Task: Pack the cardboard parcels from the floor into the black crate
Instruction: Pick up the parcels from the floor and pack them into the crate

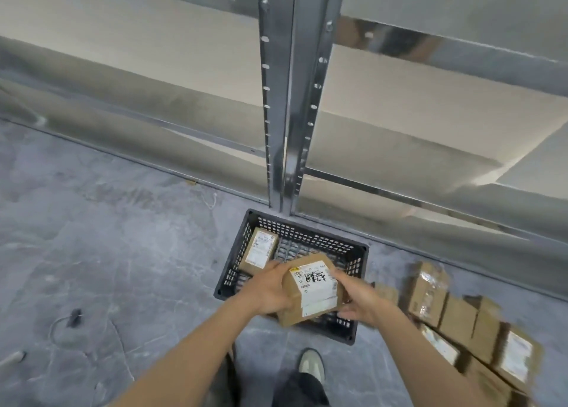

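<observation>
The left hand [270,289] and right hand [359,300] grip a parcel [313,286] by its sides over the crate [307,231], long axis pointing away. Free space lies directly below, right of the packed parcel [259,249] in the far-left corner.

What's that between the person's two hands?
A labelled cardboard parcel, held by the left hand and right hand over the black crate; head view.

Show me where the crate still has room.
The crate is bare from the packed parcel in its far-left corner to the right wall, partly under the held parcel. Crowded: the parcel pile right of it.
</observation>
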